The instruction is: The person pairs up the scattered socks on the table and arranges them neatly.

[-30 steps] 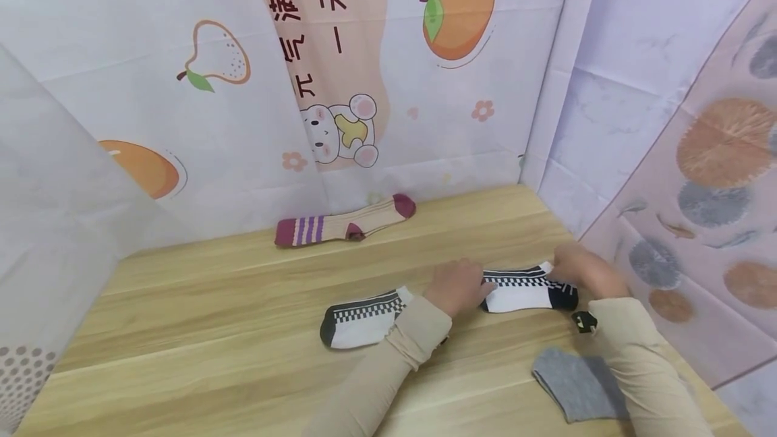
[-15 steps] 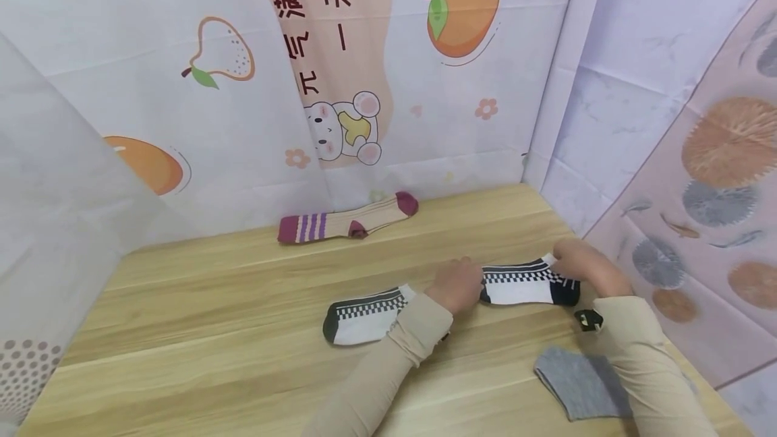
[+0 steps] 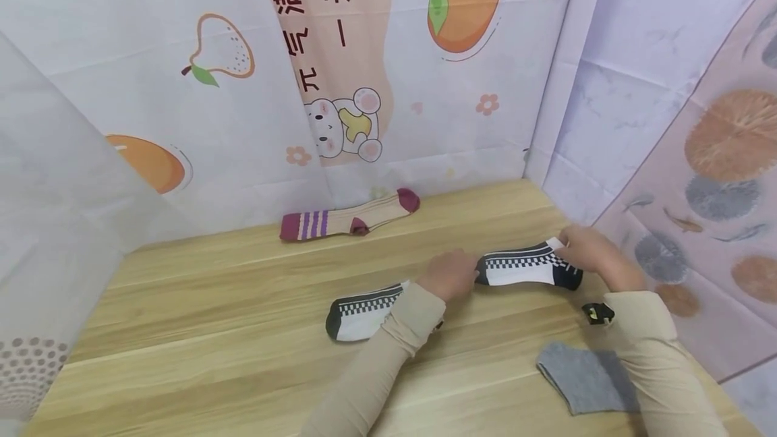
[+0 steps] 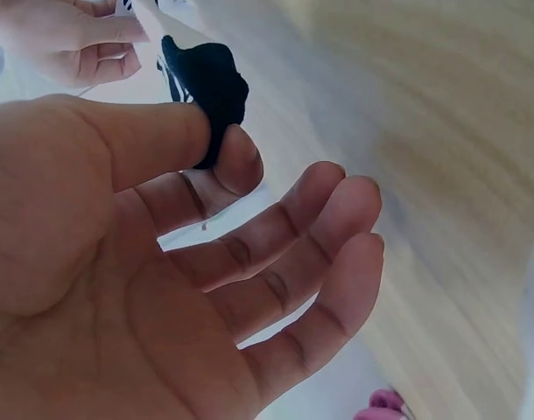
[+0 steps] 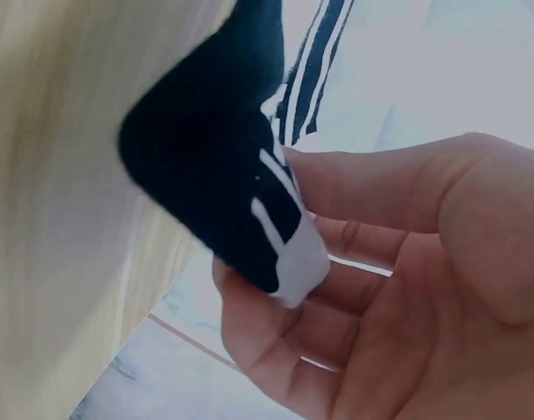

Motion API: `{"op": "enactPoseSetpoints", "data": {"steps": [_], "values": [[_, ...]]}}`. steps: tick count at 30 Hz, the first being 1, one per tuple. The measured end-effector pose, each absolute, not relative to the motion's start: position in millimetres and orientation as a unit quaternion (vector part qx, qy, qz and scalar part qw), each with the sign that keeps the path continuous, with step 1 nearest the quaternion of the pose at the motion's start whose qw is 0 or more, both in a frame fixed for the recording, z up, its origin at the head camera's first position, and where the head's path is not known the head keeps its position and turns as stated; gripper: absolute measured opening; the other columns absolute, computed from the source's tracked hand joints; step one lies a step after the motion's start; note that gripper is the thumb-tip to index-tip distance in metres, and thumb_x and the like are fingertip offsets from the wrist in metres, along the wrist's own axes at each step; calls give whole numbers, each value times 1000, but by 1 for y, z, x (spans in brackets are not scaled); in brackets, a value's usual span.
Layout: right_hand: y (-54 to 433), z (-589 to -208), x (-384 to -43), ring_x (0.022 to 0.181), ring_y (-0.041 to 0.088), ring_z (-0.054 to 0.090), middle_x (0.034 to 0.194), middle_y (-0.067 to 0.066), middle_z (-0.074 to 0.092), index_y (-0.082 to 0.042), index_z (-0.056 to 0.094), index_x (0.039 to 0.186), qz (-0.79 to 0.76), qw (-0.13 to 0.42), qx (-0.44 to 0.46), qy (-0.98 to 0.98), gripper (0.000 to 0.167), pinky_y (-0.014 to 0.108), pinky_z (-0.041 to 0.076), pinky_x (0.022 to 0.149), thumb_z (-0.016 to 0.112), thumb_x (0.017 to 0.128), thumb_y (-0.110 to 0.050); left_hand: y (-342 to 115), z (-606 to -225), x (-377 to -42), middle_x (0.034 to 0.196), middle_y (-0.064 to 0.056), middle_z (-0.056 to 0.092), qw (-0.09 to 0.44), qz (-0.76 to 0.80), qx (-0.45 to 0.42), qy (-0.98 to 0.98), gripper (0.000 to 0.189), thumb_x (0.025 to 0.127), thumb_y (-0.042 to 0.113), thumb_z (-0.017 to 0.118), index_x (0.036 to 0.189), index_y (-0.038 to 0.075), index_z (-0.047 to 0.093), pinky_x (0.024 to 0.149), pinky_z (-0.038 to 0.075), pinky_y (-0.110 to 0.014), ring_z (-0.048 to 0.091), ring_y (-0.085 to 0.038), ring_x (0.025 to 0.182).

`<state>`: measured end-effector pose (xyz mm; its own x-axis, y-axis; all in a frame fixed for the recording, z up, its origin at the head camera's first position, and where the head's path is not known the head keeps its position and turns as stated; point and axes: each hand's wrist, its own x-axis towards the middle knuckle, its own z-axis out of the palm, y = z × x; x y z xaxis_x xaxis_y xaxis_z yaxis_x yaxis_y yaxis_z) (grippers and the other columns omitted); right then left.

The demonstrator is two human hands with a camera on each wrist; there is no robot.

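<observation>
A white sock with a black toe, black heel and checkered band (image 3: 522, 268) stretches between both hands at the table's right. My left hand (image 3: 449, 276) pinches its black toe between thumb and index finger; in the left wrist view the other fingers of the left hand (image 4: 276, 262) are loosely bent and hold nothing. At the opposite end my right hand (image 3: 590, 250) grips the cuff, and in the right wrist view thumb and fingers close around the white cuff edge beside the black heel (image 5: 206, 149). A matching checkered sock (image 3: 364, 315) lies to the left, partly hidden by the left sleeve.
A beige sock with maroon ends and purple stripes (image 3: 349, 216) lies along the back of the wooden table (image 3: 200, 329). A grey sock (image 3: 585, 380) lies at the front right, partly under the right forearm. Printed cloth walls (image 3: 243, 120) enclose the back and sides.
The held checkered sock has moved slightly away from me, up in the head view. Its toe now shows more as the left hand has shifted left. The other socks stay in place.
</observation>
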<state>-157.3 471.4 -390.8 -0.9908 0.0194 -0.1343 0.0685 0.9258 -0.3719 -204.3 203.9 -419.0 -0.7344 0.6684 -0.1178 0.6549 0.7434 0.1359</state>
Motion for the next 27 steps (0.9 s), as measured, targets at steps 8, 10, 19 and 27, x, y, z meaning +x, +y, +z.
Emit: {"op": "enactPoseSetpoints", "data": {"steps": [8,10,19,27], "values": [[466,-390,-156,68,26,54,76,13,61,6,61,84,-191,31,16,981,17,41,46,62,64,89,-9,196,-408,-210,100,0,71,92,67,361,926,22,101,28,57,111,13,69,74,53,-28,63,-12,82],[463,-388,-157,68,25,53,76,12,61,6,61,85,-194,18,9,981,17,39,45,60,64,90,-9,191,-405,-212,99,0,70,95,71,358,926,21,102,28,56,109,13,69,72,53,-28,62,-12,80],[443,-370,-161,67,24,52,77,9,60,2,59,86,-189,7,-5,982,15,36,42,58,61,92,-11,165,-402,-217,94,0,68,90,104,352,926,18,101,28,58,102,12,67,74,52,-31,62,-14,81],[422,-368,-154,71,25,62,79,11,68,4,63,93,-206,-11,-28,978,15,43,50,60,64,92,-11,138,-407,-220,92,1,66,100,116,361,920,17,102,26,57,102,13,68,74,52,-32,61,-14,82]]}}
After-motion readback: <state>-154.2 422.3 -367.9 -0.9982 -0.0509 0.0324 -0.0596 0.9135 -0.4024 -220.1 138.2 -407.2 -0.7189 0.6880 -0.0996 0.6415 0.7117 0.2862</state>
